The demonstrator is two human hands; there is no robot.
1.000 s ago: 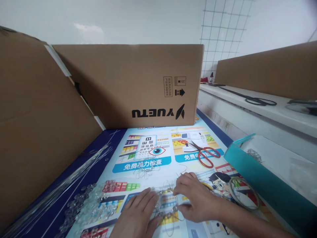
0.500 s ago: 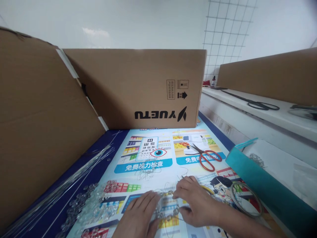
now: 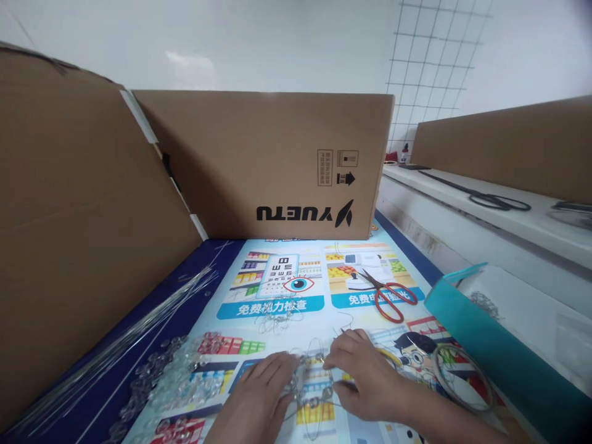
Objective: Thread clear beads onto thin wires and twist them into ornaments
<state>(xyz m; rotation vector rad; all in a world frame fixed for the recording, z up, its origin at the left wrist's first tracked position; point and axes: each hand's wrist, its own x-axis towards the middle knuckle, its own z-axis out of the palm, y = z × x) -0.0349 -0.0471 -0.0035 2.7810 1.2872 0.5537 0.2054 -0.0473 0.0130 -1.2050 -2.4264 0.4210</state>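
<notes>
Head view. Left hand (image 3: 259, 394) near centre, palm down, fingers together and nearly straight, fingertips at the left side of a beaded wire loop (image 3: 314, 402); can't tell if it pinches the wire. Right hand (image 3: 365, 373) at the loop's right side, fingers bent, gap showing between forefinger and thumb, thumb tip next to a bead; can't tell if it grips. Loop lies between the two hands, on the printed sheet (image 3: 319, 324), clear beads around it, thin wire ends sticking out near and far.

Yellow curved item (image 3: 391, 356) just beyond the right forearm, partly hidden. Farther out, a cluster of beads and fine wire (image 3: 277, 316) left of centre; red-handled scissors (image 3: 391, 302) to the right, blades pointing far left. Loose clear beads (image 3: 185, 382) in a heap at near left, spread over sheet and blue surface (image 3: 226, 256). Bundle of straight wires (image 3: 139, 336) farther left on the blue.

Right side: wire coil (image 3: 439, 373) beside the right forearm, then teal box (image 3: 490, 345) with a wire tangle (image 3: 483, 303) inside. Black scissors (image 3: 494, 200) on the white ledge (image 3: 541, 214) at far right. Cardboard box (image 3: 231, 160) across the far end, cardboard panel (image 3: 83, 216) along the left.
</notes>
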